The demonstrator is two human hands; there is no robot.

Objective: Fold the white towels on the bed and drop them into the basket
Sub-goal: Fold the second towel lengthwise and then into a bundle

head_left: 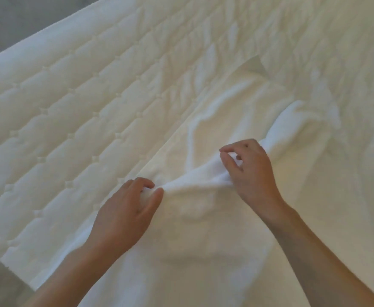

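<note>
One white towel (215, 120) lies rumpled and unfolded on the quilted bed (70, 103), with a raised ridge of cloth running between the two hands. The left hand (132, 202) pinches the near end of that ridge between thumb and curled fingers. The right hand (250, 169) has its fingers curled over the ridge further along and appears to grip it, though the exact hold is partly hidden. The ridge carries on beyond the right hand into more crumpled white cloth; whether that is the same towel or a second one cannot be told.

By the look of it, the task is at an early stage: this towel shows no finished fold, no folded towels are in sight, and the basket is not in view.

The towel's far corner lies flat, well beyond the right hand. To the left of the left hand the quilted surface is bare, which gives room to spread or flip the cloth. Further left the bed's edge runs diagonally, with grey floor (8, 25) past it.
</note>
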